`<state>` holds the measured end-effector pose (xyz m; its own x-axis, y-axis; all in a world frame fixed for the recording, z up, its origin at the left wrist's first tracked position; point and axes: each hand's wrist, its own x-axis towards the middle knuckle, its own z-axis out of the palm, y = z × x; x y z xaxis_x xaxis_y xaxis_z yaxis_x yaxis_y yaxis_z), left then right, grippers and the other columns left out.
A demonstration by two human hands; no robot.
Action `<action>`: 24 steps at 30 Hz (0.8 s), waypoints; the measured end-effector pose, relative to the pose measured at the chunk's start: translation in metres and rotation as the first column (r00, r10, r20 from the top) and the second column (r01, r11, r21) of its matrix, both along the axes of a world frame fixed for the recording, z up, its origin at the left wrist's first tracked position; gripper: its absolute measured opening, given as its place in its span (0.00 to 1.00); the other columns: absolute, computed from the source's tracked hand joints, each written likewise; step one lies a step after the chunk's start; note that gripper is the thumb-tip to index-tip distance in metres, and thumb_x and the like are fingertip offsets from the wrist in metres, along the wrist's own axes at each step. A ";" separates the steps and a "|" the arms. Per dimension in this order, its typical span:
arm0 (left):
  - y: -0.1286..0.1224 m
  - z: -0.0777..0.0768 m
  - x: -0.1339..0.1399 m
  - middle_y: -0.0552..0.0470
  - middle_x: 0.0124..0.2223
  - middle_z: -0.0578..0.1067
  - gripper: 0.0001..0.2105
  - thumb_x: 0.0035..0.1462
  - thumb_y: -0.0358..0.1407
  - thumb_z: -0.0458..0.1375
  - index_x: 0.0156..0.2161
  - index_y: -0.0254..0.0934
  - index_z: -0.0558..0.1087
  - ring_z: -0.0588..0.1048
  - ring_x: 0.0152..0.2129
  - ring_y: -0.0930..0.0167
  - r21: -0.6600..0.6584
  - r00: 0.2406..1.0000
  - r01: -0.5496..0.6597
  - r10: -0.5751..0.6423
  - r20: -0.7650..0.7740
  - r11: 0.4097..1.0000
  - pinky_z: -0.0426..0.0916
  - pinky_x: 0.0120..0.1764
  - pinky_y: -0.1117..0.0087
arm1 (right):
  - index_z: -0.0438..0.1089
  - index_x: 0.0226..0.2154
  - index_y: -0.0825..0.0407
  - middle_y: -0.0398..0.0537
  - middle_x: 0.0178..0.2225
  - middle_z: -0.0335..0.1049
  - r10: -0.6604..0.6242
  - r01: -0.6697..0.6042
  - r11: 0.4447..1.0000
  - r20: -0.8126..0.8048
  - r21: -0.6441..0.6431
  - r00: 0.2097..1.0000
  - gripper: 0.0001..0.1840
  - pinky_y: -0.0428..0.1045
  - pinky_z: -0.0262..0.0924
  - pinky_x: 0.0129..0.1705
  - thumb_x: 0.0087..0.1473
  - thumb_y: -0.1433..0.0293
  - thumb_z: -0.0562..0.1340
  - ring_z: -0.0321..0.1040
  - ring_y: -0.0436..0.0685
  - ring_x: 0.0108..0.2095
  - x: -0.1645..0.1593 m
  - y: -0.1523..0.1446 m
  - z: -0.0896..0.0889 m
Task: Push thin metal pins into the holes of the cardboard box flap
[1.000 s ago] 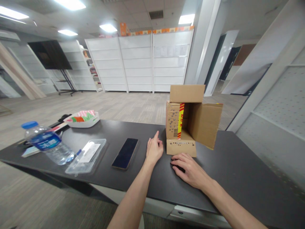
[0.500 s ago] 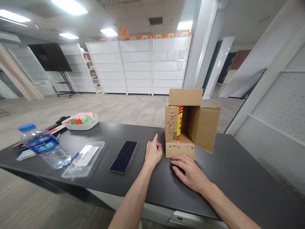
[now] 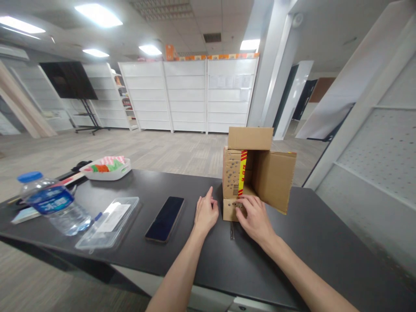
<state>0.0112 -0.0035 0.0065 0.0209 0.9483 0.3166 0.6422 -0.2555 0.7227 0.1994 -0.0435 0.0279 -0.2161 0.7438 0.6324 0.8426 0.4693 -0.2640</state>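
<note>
A cardboard box (image 3: 231, 173) stands on the dark table with its open side toward me and its flaps folded out. My right hand (image 3: 255, 216) lies over the front flap (image 3: 229, 210), fingers bent and thumb apart from the forefinger; no object shows in it. Small dark holes or studs dot the flap and the box's left panel. Just in front of the flap lie thin metal pins, perhaps nails (image 3: 232, 231). My left hand (image 3: 206, 212) rests on the table left of the box, forefinger stretched out, other fingers loosely curled, holding nothing visible.
Left of my left hand lies a black phone (image 3: 165, 219). Beyond it are a clear plastic case (image 3: 113, 223), a water bottle (image 3: 53, 201) with a blue cap, and a white basket (image 3: 108, 173) of colourful items. White shelving (image 3: 185, 95) stands across the room.
My right hand has moved up from the table before the box onto its front flap, uncovering the thin metal pins. My left hand stays put. The view has tilted slightly upward.
</note>
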 end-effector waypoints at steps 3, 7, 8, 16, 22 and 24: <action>-0.001 0.001 0.000 0.52 0.36 0.80 0.30 0.57 0.28 0.50 0.66 0.34 0.56 0.76 0.47 0.68 -0.004 1.000 -0.003 0.003 -0.001 1.000 0.52 0.65 0.53 | 0.70 0.39 0.50 0.53 0.47 0.72 -0.061 0.061 0.997 -0.013 0.035 0.998 0.07 0.59 0.55 0.50 0.57 0.71 0.58 0.63 0.64 0.48 -0.005 0.004 -0.005; -0.002 0.003 0.000 0.51 0.37 0.80 0.30 0.58 0.28 0.50 0.67 0.34 0.56 0.76 0.48 0.68 -0.016 1.000 0.001 -0.001 0.001 1.000 0.52 0.65 0.53 | 0.69 0.38 0.49 0.53 0.47 0.72 -0.100 0.101 0.993 -0.016 0.062 0.995 0.06 0.60 0.53 0.50 0.58 0.70 0.58 0.62 0.65 0.49 -0.008 0.004 -0.013; -0.002 0.003 0.001 0.51 0.37 0.80 0.30 0.58 0.28 0.50 0.67 0.34 0.56 0.76 0.48 0.67 -0.017 1.000 0.002 -0.002 0.002 1.000 0.52 0.66 0.53 | 0.69 0.38 0.49 0.53 0.47 0.71 -0.107 0.108 0.992 -0.018 0.063 0.994 0.06 0.60 0.53 0.50 0.58 0.70 0.58 0.62 0.65 0.49 -0.008 0.005 -0.014; 0.000 0.001 0.000 0.52 0.37 0.80 0.30 0.57 0.28 0.50 0.66 0.37 0.57 0.76 0.48 0.67 -0.005 1.000 -0.009 0.009 0.011 1.000 0.52 0.66 0.52 | 0.68 0.35 0.49 0.53 0.44 0.71 -0.127 0.130 0.989 -0.043 0.078 0.991 0.05 0.58 0.52 0.47 0.59 0.68 0.57 0.61 0.63 0.45 -0.009 0.009 -0.018; 0.001 -0.001 0.000 0.51 0.37 0.80 0.31 0.57 0.28 0.50 0.66 0.34 0.56 0.76 0.48 0.67 -0.004 1.000 -0.008 0.008 0.011 1.000 0.52 0.66 0.53 | 0.68 0.35 0.49 0.52 0.42 0.71 -0.165 0.166 0.985 -0.032 0.052 0.986 0.04 0.58 0.52 0.46 0.58 0.68 0.57 0.60 0.64 0.44 -0.010 0.010 -0.020; 0.001 0.000 0.000 0.51 0.37 0.80 0.31 0.57 0.28 0.51 0.66 0.35 0.56 0.76 0.48 0.67 -0.004 1.000 -0.007 0.007 0.013 1.000 0.52 0.66 0.53 | 0.67 0.34 0.49 0.53 0.41 0.71 -0.172 0.173 0.983 -0.030 0.056 0.985 0.04 0.58 0.52 0.46 0.58 0.68 0.57 0.60 0.64 0.44 -0.010 0.010 -0.020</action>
<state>0.0107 -0.0029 0.0065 0.0105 0.9497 0.3129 0.6345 -0.2482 0.7320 0.1898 -0.0332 0.0082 -0.0717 0.7302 0.6794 0.9058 0.3328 -0.2621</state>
